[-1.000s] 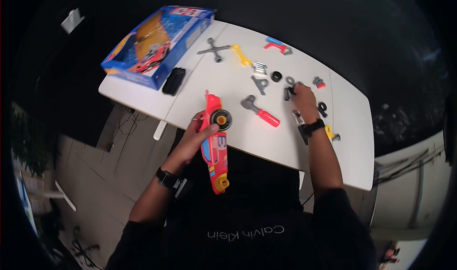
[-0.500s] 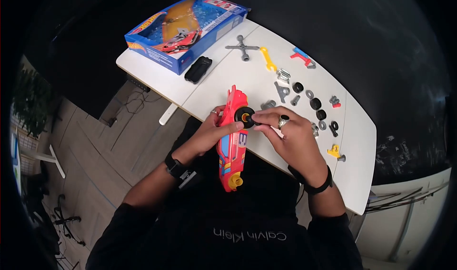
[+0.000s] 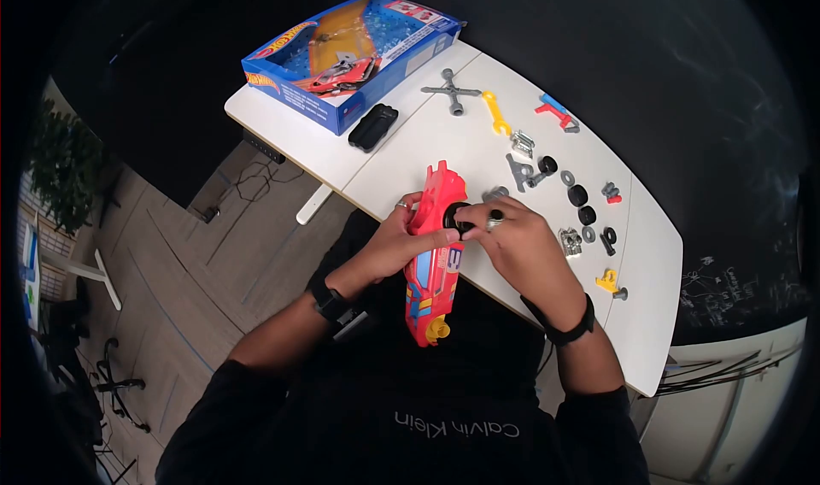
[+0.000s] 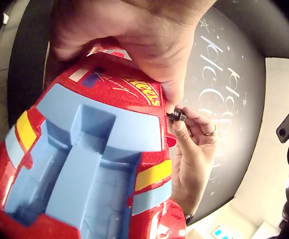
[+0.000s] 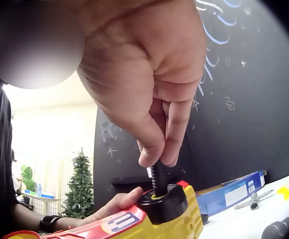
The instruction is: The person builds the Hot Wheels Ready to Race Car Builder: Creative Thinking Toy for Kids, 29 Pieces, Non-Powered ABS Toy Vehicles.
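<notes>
Since one second ago, the right hand [image 3: 523, 244] has moved from the loose parts on the table to the red plastic toy car [image 3: 433, 276], which is held up at the near edge of the table. Its fingers pinch a black threaded plastic screw [image 5: 159, 179], standing in the centre of a black round wheel [image 5: 162, 211] on the car's side. The left hand [image 3: 395, 244] grips the car around its body, with the thumb next to this wheel. The white table [image 3: 645, 297] has a smooth top and a seam running across it. At its far left lies a blue cardboard box [image 3: 380, 92], and near it a black shallow plastic tray [image 3: 373, 128]. Farther right are a grey plastic cross-shaped wrench [image 3: 451, 92], a yellow plastic spanner [image 3: 495, 113] and several small parts. Behind the table stands a black wall [image 5: 254, 134] with chalk drawings; its chalk words I cannot read with certainty. Below is a grey floor [image 3: 213, 301], and a green decorated tree [image 5: 79, 184] stands in the background. On the box one reads "HOT WHEELS"; the car's body shows yellow letters ending in "EELS" and a number "3". "Calvin Klein" is written on the black shirt [image 3: 410, 399].
</notes>
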The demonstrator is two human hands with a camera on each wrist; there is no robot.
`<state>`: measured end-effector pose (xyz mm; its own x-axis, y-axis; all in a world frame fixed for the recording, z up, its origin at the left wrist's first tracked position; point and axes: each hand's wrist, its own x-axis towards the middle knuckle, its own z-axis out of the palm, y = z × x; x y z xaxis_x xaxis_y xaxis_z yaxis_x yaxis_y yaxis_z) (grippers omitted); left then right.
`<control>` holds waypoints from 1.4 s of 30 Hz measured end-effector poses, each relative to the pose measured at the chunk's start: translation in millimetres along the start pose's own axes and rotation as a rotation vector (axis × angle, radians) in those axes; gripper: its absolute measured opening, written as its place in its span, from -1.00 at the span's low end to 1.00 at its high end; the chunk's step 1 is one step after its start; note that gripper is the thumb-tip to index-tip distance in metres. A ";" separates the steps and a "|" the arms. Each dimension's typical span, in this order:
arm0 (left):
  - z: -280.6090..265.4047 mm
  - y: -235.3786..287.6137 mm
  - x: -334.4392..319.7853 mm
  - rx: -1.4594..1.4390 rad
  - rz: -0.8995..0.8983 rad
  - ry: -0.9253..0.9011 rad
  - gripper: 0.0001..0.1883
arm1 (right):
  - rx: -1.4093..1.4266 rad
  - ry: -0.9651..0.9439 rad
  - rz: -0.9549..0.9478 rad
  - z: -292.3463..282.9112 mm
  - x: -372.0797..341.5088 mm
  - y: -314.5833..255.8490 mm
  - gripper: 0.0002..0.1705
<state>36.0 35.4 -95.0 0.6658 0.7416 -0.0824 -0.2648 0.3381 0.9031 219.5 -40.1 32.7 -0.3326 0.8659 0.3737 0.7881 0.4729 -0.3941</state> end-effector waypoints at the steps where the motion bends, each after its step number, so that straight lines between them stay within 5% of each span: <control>1: -0.7 -2.8 0.8 -0.004 0.006 0.019 -0.13 | -0.148 -0.015 -0.055 3.6 0.3 5.1 -0.86; 3: -2.4 -5.3 1.6 -0.004 0.016 0.042 -0.12 | -0.293 -0.028 -0.116 4.0 1.5 6.5 -0.84; 5: -0.1 1.5 -1.5 -0.010 -0.019 0.038 -0.09 | -0.418 -0.173 0.287 -0.3 1.9 1.1 -0.75; 8: -0.2 1.0 -1.9 -0.002 -0.021 0.027 -0.09 | -0.205 -0.016 0.094 12.3 -6.1 12.3 -0.74; 11: -0.5 5.9 -2.5 0.010 -0.058 0.075 -0.13 | 0.090 0.071 0.253 11.4 -9.2 7.7 -0.84; 12: -1.0 5.0 -1.2 0.004 -0.064 0.067 -0.13 | 0.084 0.069 0.263 10.7 -7.8 7.1 -0.84; 14: -2.0 1.2 0.3 -0.013 -0.038 0.041 -0.14 | -0.037 0.181 -0.018 10.0 -4.0 8.7 -0.87; 19: -3.4 -0.8 1.2 0.022 -0.027 0.058 -0.12 | -0.111 0.084 -0.029 14.9 -5.3 24.6 -0.88; 21: 1.6 3.3 -2.2 0.071 -0.023 0.062 -0.22 | -0.308 0.020 0.115 16.2 -7.3 24.0 -0.89; 24: -3.0 -3.1 1.0 0.032 -0.013 0.068 -0.22 | -0.218 0.065 0.198 12.3 -9.9 17.5 -0.90; 27: -3.9 -2.2 0.5 0.054 -0.014 0.048 -0.22 | -0.073 0.163 0.001 13.3 -6.2 13.4 -0.82; 31: -3.1 -2.0 2.5 0.021 -0.017 0.051 -0.13 | -0.190 0.141 -0.008 12.8 -11.8 20.8 -0.83; 33: -3.7 -1.1 1.5 -0.025 -0.026 0.054 -0.13 | -0.299 -0.044 0.240 3.4 -13.4 10.0 -0.88; 36: -3.8 -2.8 2.3 0.015 -0.016 0.075 -0.13 | -0.168 0.180 0.056 11.5 -8.1 10.7 -0.82; 42: -2.3 -1.2 2.1 0.011 -0.012 0.048 -0.12 | -0.367 0.063 0.062 12.1 -13.7 16.8 -0.84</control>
<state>36.1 37.8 -97.2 0.6345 0.7646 -0.1130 -0.2492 0.3407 0.9066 231.0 -42.1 10.8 -0.2551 0.8737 0.4142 0.9427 0.3200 -0.0946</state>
